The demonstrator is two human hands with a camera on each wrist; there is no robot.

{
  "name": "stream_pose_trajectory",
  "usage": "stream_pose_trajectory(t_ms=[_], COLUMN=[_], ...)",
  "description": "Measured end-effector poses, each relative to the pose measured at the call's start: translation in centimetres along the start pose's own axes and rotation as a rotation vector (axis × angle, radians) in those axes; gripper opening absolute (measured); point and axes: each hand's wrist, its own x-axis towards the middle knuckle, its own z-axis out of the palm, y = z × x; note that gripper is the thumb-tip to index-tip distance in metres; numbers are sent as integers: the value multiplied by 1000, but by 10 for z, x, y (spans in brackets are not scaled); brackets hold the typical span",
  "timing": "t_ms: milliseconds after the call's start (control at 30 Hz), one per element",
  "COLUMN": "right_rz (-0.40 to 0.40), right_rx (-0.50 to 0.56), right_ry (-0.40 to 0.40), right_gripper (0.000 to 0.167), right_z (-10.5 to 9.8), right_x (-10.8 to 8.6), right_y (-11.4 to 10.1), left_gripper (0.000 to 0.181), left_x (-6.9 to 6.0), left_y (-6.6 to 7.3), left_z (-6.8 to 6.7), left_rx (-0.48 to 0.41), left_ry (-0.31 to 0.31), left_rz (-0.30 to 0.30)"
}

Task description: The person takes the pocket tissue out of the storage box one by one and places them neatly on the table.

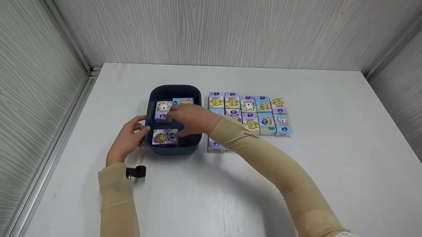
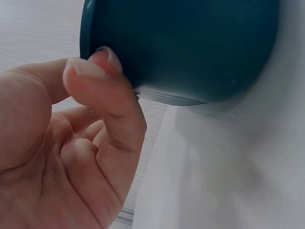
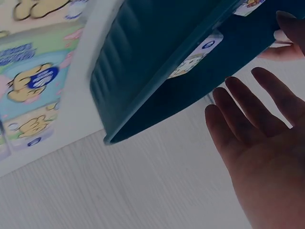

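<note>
A dark blue plastic bin (image 1: pixel 170 151) stands left of centre on the white table. Inside lie several small cartoon-printed packs, including a purple-and-white one (image 1: pixel 163 109), a blue one (image 1: pixel 183 101) and one with a lion-like figure (image 1: pixel 163 137). At the bin's left side, my left hand (image 1: pixel 126 140) holds the rim with thumb and curled fingers; the left wrist view shows the fingertips against the wall. My right hand (image 1: pixel 196 119) is over the bin, its fingers above the packs. In the right wrist view its fingers (image 3: pixel 243 109) are extended, with nothing visible between them.
Right of the bin, more of the same packs (image 1: pixel 249 106) lie side by side in rows, the nearer ones partly hidden by the right forearm. A black wrist mount (image 1: pixel 137 171) sticks out from the left sleeve. Grey wood-grain panels (image 1: pixel 218 25) stand around the table.
</note>
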Motion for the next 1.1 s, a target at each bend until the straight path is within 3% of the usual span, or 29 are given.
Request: stream_pose_trajectory(t_ms=[167,367,567,833,967,1100], right_rz=[-8,-7,-11,9,25,58], right_rx=[-89,-151,-111,-47,3,60], right_ry=[-104,-162,-132,-68,22,103], right_gripper=[59,42,34,50,57,60], right_z=[14,30,35,21,4,-12], right_x=[12,15,14,2,-19,-56], right_y=[-20,-26,-21,-18,-10,5], left_gripper=[48,48,49,50,50,50], left_x=[1,2,1,0,1,3], left_y=[1,-1,0,-1,-1,-1], left_z=[0,0,0,-1,0,2], left_rx=[12,7,-11,-9,2,12], left_ry=[-9,-11,-17,-18,-18,-20], left_rz=[4,-16,-25,0,21,9])
